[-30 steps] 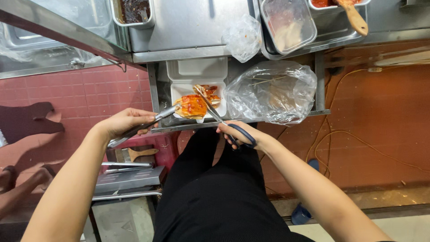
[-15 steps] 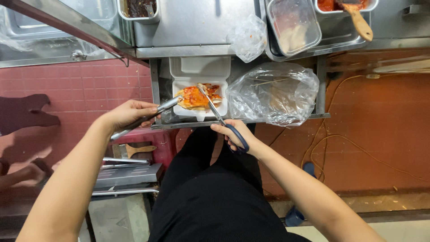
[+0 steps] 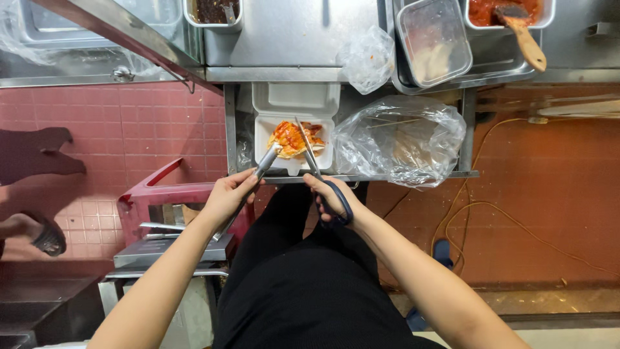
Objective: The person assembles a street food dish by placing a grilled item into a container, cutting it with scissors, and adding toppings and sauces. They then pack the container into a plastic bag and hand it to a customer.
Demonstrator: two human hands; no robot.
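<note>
The left hand (image 3: 227,196) grips metal tongs (image 3: 258,173) pinching sauced orange food (image 3: 292,139) in a white foam box (image 3: 294,126) at the near edge of the steel surface (image 3: 290,32), while the right hand (image 3: 329,197) holds blue-handled scissors (image 3: 320,174) over it, beside a crumpled clear plastic bag (image 3: 400,139).

An open foam container (image 3: 294,139) sat on the shelf (image 3: 400,174) directly ahead of the person, with a sauced food piece (image 3: 292,139) in its near compartment. Tongs (image 3: 258,174) entered from the left hand (image 3: 229,194), scissors (image 3: 320,171) from the right hand (image 3: 329,194). A plastic bag (image 3: 400,139) lay just right of the container. Behind, on the counter, stood a lidded tub (image 3: 433,42); right of it, a sauce pan (image 3: 510,13) held a wooden spatula (image 3: 523,32). A stool (image 3: 161,197) stood lower left.
</note>
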